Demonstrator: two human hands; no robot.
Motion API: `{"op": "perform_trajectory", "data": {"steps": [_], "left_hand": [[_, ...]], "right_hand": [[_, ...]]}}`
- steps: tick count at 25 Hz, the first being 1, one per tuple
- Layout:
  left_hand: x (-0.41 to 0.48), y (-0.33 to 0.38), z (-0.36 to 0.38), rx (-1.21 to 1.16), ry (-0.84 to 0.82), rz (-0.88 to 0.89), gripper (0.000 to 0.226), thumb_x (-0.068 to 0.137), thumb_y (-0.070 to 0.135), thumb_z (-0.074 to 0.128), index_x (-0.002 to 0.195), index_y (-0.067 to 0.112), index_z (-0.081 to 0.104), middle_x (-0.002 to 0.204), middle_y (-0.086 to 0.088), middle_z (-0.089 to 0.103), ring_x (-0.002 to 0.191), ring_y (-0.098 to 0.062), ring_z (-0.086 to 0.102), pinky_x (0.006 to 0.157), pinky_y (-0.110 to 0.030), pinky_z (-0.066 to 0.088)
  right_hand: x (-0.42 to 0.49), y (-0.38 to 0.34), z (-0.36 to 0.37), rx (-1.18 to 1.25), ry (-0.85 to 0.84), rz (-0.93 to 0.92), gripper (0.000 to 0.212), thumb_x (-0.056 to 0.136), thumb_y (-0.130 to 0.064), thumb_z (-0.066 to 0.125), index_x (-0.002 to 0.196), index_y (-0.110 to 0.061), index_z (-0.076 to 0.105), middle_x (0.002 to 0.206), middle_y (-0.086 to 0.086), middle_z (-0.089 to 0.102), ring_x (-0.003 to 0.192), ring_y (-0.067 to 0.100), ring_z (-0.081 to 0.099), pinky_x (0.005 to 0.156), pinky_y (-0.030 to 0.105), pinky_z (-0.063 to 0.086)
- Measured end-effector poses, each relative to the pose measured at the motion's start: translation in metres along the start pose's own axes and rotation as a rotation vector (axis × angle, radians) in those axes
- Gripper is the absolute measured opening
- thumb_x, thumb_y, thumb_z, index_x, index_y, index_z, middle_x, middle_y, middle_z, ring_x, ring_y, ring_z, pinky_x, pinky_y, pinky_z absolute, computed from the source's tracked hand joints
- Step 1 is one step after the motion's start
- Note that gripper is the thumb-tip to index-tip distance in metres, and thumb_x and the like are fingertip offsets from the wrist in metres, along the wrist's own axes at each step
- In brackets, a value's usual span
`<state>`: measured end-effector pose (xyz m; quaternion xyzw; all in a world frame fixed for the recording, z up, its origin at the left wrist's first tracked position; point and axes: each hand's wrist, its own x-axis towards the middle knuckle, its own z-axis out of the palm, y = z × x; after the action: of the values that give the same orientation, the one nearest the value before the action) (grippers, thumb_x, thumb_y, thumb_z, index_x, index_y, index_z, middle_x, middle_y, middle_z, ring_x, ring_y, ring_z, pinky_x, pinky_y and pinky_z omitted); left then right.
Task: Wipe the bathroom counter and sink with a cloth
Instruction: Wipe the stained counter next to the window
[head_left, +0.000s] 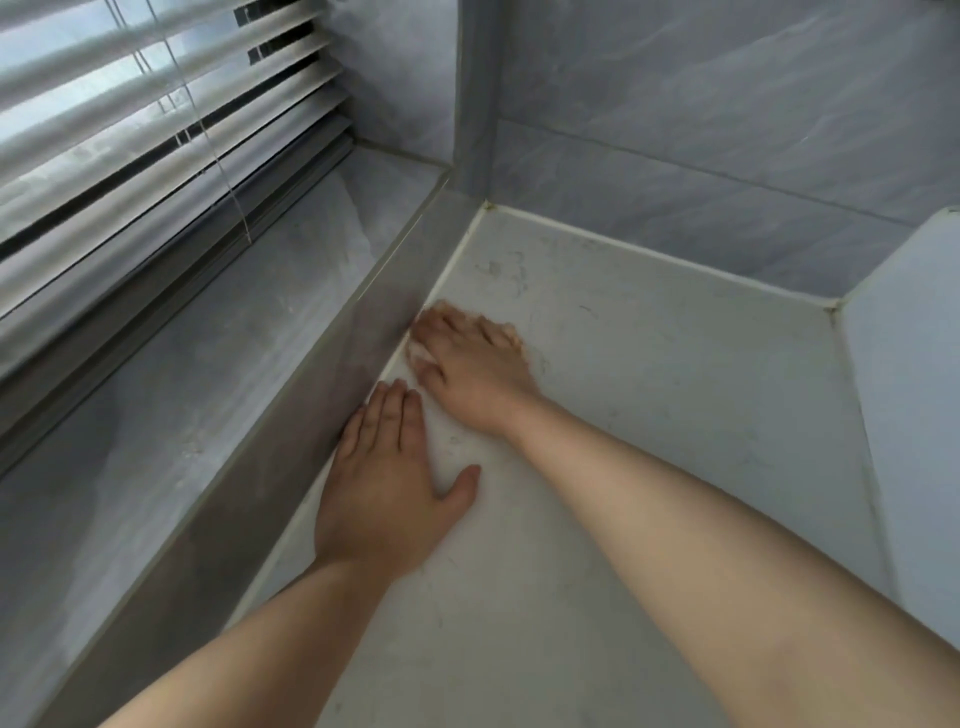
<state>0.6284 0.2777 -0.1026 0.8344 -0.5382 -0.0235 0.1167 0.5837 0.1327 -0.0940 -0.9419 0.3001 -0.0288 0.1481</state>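
Now looks down on a pale, smudged counter (649, 415) running beside a grey window ledge (182, 389) under slatted blinds (130, 130), lays the left hand (384, 493) flat on it, fingers straight, beside the ledge, and clutches with the right hand (472, 364), fingers bent, a small whitish cloth (420, 356) at the counter's left edge.

off-white counter (649, 395) with dark specks, grey marbled wall tiles (727, 130), white blinds (130, 130)

window: slatted blinds (156, 119) upper left, partly open, pull cords (208, 135) hanging in front
sill: grey marbled ledge (208, 322) under blinds
walls: grey-blue veined tiles (727, 104), corner post (475, 93) beside window recess
light: soft daylight through slats
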Motion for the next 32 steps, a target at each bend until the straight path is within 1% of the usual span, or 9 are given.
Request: {"op": "perform_trajectory", "data": {"steps": [3,6,10,12,14,17,23,28,32], "left_hand": [[0.001,0.002,0.001,0.019,0.001,-0.001,0.095,0.073,0.065,0.024,0.139,-0.002,0.035,0.146,-0.017,0.034,0.137,-0.027,0.029,0.110,-0.029,0.007],[0.000,0.002,0.000,-0.016,0.008,0.012,0.101,0.068,0.068,0.014,0.145,0.003,0.020,0.153,-0.012,0.019,0.142,-0.021,0.013,0.110,-0.026,-0.004],[0.001,0.001,0.000,0.019,0.017,0.010,0.098,0.071,0.067,0.019,0.142,0.000,0.029,0.150,-0.015,0.028,0.140,-0.024,0.022,0.110,-0.028,0.003],[0.000,0.001,0.000,0.023,-0.008,0.024,0.102,0.068,0.069,0.010,0.146,0.003,0.018,0.154,-0.012,0.016,0.143,-0.021,0.010,0.111,-0.027,-0.002],[0.000,0.000,0.000,0.018,-0.002,0.030,0.103,0.066,0.070,0.004,0.147,0.006,0.010,0.156,-0.008,0.007,0.143,-0.018,0.001,0.112,-0.027,-0.005],[0.001,-0.001,0.002,0.046,0.010,0.034,0.102,0.068,0.069,0.007,0.146,0.005,0.015,0.155,-0.009,0.013,0.143,-0.019,0.007,0.111,-0.027,-0.004],[0.001,0.000,0.001,0.047,0.003,0.036,0.106,0.062,0.070,-0.001,0.147,0.008,0.008,0.156,-0.007,0.007,0.143,-0.017,0.002,0.111,-0.027,-0.005],[0.001,-0.001,-0.001,0.067,-0.036,0.040,0.098,0.064,0.070,0.001,0.148,0.021,0.012,0.156,-0.004,0.010,0.143,-0.018,0.004,0.112,-0.030,0.000],[0.000,-0.001,-0.001,0.112,-0.044,0.094,0.084,0.067,0.067,0.002,0.145,0.038,0.019,0.155,-0.001,0.018,0.143,-0.024,0.010,0.113,-0.036,0.008]], "right_hand": [[-0.018,0.024,-0.007,-0.032,-0.035,-0.039,0.049,0.100,-0.039,0.030,0.147,-0.027,0.028,0.157,-0.008,0.020,0.145,0.010,0.010,0.116,0.034,0.003],[-0.005,0.015,-0.009,-0.041,-0.015,0.177,0.052,0.100,-0.041,0.024,0.150,-0.026,0.017,0.159,-0.008,0.009,0.145,0.009,0.000,0.116,0.035,-0.002],[-0.040,0.004,-0.005,-0.079,-0.062,-0.020,0.051,0.100,-0.041,0.028,0.149,-0.028,0.020,0.158,-0.011,0.013,0.145,0.008,0.003,0.115,0.032,0.000],[-0.060,0.041,-0.014,-0.113,0.024,0.145,0.050,0.100,-0.040,0.029,0.148,-0.028,0.023,0.158,-0.009,0.016,0.145,0.008,0.007,0.114,0.030,0.005],[-0.079,0.079,-0.023,-0.123,0.109,0.486,0.051,0.100,-0.039,0.028,0.148,-0.023,0.024,0.157,-0.005,0.018,0.145,0.011,0.008,0.115,0.033,0.008],[-0.087,0.081,-0.023,-0.102,0.152,0.836,0.054,0.099,-0.037,0.026,0.149,-0.018,0.022,0.158,0.002,0.016,0.146,0.018,0.007,0.116,0.040,0.007],[-0.033,0.013,-0.005,-0.040,0.034,0.241,0.053,0.100,-0.040,0.023,0.150,-0.024,0.016,0.159,-0.006,0.009,0.146,0.011,0.000,0.116,0.035,-0.001],[-0.080,0.104,-0.022,-0.096,0.147,0.591,0.053,0.099,-0.039,0.025,0.149,-0.020,0.023,0.158,-0.003,0.016,0.146,0.013,0.008,0.117,0.038,0.006],[-0.157,0.153,-0.033,-0.058,0.238,1.047,0.054,0.099,-0.038,0.022,0.148,-0.016,0.022,0.158,0.003,0.017,0.146,0.021,0.008,0.118,0.043,0.006]]}}
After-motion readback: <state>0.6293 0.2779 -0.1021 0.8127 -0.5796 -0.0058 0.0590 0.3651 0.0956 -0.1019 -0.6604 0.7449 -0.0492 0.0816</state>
